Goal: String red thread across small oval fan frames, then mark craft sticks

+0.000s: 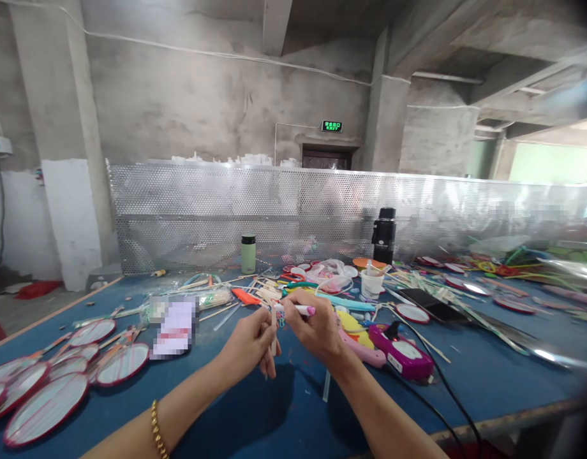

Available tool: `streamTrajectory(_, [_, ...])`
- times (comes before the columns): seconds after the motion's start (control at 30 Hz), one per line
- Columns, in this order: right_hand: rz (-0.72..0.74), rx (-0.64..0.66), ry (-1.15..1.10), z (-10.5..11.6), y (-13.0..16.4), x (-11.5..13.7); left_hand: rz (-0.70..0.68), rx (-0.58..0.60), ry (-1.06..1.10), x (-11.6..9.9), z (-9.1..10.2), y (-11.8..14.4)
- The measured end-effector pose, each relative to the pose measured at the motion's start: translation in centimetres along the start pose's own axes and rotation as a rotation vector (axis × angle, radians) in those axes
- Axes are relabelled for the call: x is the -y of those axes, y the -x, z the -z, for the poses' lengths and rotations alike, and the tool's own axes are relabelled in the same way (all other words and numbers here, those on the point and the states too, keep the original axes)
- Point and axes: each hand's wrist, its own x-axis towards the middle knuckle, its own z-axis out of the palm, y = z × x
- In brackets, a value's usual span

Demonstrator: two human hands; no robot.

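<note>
My left hand point(249, 347) pinches a thin white stick point(274, 331) upright above the blue table point(255, 408). A small colourful decoration point(279, 315) sits at the top of the stick. My right hand point(313, 326) holds a white pen-like tool with a pink tip point(305, 310) level, its end against that decoration. Both hands meet near the table's middle. A gold bracelet point(157, 428) circles my left wrist.
Several red-rimmed oval fans point(59, 382) lie at the left. A magenta glue gun point(401, 352) with a black cord lies right of my hands. A green bottle point(248, 254), a black flask point(384, 235), a white cup point(371, 283) and scattered sticks stand before a perforated metal screen point(293, 210).
</note>
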Motion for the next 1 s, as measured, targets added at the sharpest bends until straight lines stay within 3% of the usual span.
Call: streamTrajectory(1.0, [-0.006,0.008,0.003,0.04,0.0,0.13,0.027,-0.011,0.017,-0.33,0.04,0.06])
